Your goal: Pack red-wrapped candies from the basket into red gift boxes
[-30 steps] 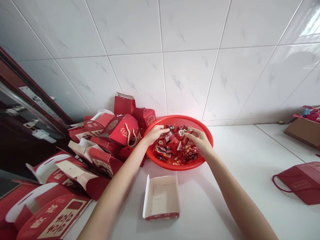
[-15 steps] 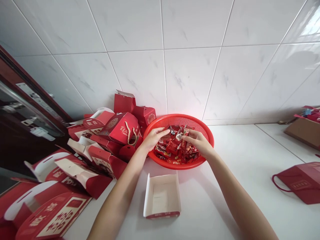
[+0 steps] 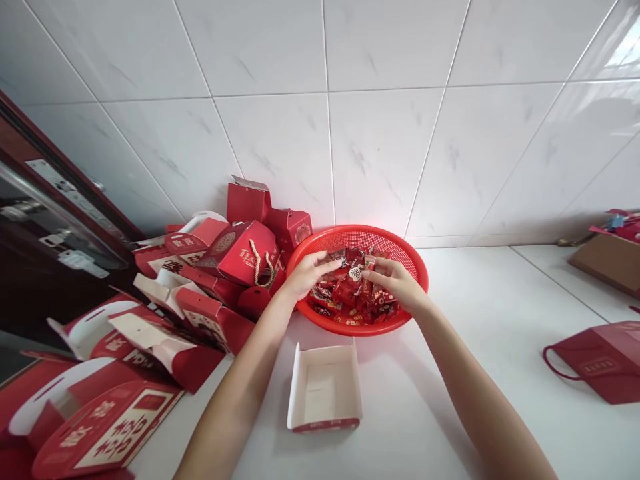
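We see glossy red-wrapped candies (image 3: 346, 293), some printed in cream or yellow, heaped inside a red perforated basket (image 3: 360, 238). Our left hand (image 3: 307, 275) and right hand (image 3: 399, 283) curl over them; we cannot tell whether either grips one.

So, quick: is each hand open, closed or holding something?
Left hand: over wrapped sweets in the red basket; whether its grip is closed can't be told.
Right hand: partly curled at the sweets; can't tell if its grip holds one.
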`<act>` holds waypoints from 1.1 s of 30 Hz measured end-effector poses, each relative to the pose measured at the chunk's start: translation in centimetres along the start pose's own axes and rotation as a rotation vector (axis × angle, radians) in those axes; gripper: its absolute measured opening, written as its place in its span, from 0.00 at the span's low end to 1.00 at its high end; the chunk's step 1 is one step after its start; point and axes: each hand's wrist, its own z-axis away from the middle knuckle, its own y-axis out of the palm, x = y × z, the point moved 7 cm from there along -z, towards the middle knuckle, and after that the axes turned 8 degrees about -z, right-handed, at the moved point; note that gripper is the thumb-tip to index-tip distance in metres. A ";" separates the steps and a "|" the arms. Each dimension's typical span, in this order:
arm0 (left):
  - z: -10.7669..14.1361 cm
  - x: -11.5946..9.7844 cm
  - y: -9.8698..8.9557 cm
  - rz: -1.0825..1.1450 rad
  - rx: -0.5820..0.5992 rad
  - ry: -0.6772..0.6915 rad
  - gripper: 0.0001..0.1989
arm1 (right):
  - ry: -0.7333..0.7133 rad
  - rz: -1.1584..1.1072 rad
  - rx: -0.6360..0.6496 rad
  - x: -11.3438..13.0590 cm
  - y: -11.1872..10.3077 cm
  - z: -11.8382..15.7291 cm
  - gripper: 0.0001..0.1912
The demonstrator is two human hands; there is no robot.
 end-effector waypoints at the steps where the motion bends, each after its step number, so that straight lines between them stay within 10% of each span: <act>1: 0.0 -0.1 0.1 -0.006 0.009 0.008 0.22 | -0.001 0.001 -0.005 0.0 0.0 0.0 0.25; 33: -0.2 -0.1 0.2 -0.175 0.030 0.071 0.23 | -0.025 -0.032 -0.033 0.2 -0.2 0.0 0.23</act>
